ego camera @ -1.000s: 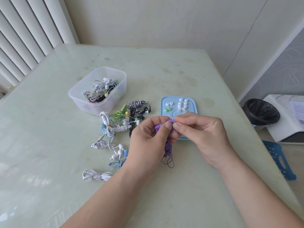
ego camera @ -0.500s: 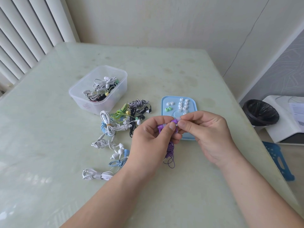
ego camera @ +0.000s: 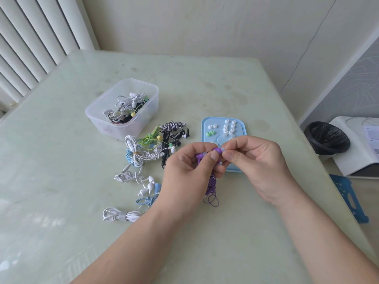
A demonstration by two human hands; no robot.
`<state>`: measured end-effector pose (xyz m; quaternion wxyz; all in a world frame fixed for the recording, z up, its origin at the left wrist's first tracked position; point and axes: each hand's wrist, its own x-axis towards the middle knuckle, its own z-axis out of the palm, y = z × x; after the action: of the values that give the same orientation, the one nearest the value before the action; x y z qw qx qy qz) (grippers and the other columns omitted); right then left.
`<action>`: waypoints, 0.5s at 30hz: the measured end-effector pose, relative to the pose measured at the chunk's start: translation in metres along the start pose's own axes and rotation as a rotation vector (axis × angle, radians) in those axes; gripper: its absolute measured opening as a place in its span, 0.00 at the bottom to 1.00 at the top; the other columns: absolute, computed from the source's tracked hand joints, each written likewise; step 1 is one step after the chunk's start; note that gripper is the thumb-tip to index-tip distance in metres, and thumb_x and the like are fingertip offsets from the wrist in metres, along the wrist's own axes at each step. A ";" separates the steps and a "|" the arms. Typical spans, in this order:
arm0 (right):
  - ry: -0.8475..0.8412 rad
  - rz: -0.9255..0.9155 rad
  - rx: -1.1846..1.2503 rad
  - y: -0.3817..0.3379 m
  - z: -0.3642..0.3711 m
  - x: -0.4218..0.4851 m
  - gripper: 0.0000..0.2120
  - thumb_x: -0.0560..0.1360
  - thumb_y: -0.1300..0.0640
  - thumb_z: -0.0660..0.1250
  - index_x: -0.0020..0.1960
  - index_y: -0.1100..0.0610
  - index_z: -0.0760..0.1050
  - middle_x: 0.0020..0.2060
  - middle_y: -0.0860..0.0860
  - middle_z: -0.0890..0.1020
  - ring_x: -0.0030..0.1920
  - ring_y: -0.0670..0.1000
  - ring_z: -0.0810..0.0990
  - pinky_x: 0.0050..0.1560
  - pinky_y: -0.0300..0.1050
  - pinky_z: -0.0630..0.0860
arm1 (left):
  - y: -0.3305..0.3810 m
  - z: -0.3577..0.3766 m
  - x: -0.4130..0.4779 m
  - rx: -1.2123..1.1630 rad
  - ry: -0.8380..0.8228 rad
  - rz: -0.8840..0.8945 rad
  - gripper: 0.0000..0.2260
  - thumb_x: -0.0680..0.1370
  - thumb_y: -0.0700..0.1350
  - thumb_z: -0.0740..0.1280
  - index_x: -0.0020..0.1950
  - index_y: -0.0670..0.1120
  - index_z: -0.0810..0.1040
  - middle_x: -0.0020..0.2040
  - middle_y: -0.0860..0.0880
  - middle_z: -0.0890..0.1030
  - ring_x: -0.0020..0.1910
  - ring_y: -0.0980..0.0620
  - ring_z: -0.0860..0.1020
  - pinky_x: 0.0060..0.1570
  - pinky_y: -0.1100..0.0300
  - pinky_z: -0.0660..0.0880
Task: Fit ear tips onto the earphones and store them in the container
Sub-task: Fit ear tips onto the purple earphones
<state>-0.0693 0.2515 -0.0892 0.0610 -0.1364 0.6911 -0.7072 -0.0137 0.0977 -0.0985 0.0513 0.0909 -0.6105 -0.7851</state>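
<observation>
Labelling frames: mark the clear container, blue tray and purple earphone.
clear container [ego camera: 152, 107], head view, right wall.
blue tray [ego camera: 217, 121], head view, bare far edge.
purple earphone [ego camera: 216, 150], head view, bud body.

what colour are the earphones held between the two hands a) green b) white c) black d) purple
d: the left hand grips the purple earphones, whose purple cord dangles below it, while the right hand pinches a pale ear tip at the earbud's end.
</observation>
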 end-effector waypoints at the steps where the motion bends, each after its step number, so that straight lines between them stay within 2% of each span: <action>1: 0.007 -0.014 -0.013 0.000 0.001 -0.001 0.06 0.74 0.72 0.71 0.43 0.62 0.82 0.39 0.61 0.85 0.37 0.58 0.83 0.47 0.56 0.82 | 0.000 0.000 0.000 -0.005 0.003 -0.001 0.04 0.82 0.40 0.71 0.50 0.44 0.85 0.38 0.42 0.86 0.36 0.48 0.82 0.47 0.47 0.82; 5: 0.060 -0.032 -0.011 -0.001 0.005 -0.003 0.05 0.74 0.71 0.72 0.44 0.62 0.82 0.41 0.58 0.87 0.37 0.55 0.84 0.46 0.49 0.82 | 0.000 0.000 -0.001 -0.008 0.016 0.006 0.04 0.82 0.40 0.70 0.49 0.45 0.84 0.38 0.42 0.86 0.36 0.48 0.82 0.45 0.45 0.81; 10: 0.105 0.049 0.106 -0.004 0.012 -0.003 0.05 0.69 0.66 0.76 0.40 0.58 0.84 0.41 0.60 0.88 0.34 0.55 0.85 0.43 0.45 0.82 | -0.001 -0.001 0.000 -0.009 0.010 0.028 0.05 0.82 0.39 0.69 0.49 0.45 0.84 0.39 0.40 0.86 0.37 0.46 0.82 0.44 0.43 0.80; 12: 0.097 0.067 0.134 -0.004 0.012 -0.003 0.04 0.67 0.64 0.76 0.39 0.56 0.84 0.41 0.59 0.88 0.35 0.55 0.85 0.42 0.44 0.82 | -0.002 -0.001 0.001 -0.018 0.010 0.030 0.06 0.82 0.39 0.69 0.49 0.45 0.84 0.38 0.41 0.86 0.37 0.46 0.82 0.45 0.45 0.80; 15: 0.088 0.009 0.106 -0.003 0.011 -0.005 0.07 0.70 0.69 0.74 0.42 0.58 0.85 0.41 0.57 0.88 0.37 0.55 0.86 0.43 0.45 0.82 | -0.003 -0.001 0.002 -0.069 0.022 0.017 0.04 0.82 0.37 0.69 0.52 0.41 0.84 0.38 0.41 0.85 0.37 0.48 0.83 0.44 0.54 0.81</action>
<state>-0.0612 0.2419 -0.0870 0.0411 -0.0987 0.6552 -0.7479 -0.0153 0.0967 -0.1018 0.0679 0.0925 -0.5834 -0.8040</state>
